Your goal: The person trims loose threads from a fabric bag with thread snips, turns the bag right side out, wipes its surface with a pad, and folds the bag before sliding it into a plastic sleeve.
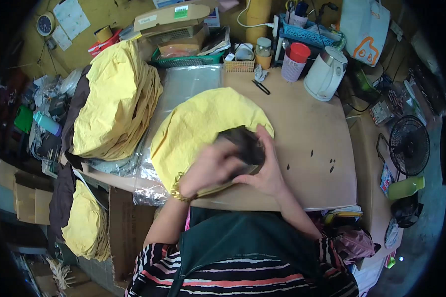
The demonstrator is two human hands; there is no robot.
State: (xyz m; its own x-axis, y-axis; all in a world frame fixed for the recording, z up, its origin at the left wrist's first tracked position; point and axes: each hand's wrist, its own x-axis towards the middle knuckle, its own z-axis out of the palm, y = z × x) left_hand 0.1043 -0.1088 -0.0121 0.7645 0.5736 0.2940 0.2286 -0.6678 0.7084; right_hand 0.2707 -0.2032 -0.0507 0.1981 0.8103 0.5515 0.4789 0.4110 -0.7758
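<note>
A round yellow cloth piece (198, 119) with a wrinkled surface lies on the table in front of me. Over its right part, a crumpled dark piece (243, 141), which looks like thin cloth or film, sits between my hands. My right hand (267, 171) grips its right side, thumb low and fingers up along the edge. My left hand (210, 168), with a gold bracelet at the wrist, is at the dark piece's lower left. Motion smears its fingers, so their hold is unclear.
A tall stack of yellow cloth pieces (109, 99) stands at left, another (85, 222) lower down. Clear plastic sheets (191, 79) lie under the cloth. Black snips (261, 87), a white kettle (326, 74) and small dark scraps (331, 168) are on the table. A black fan (409, 145) stands right.
</note>
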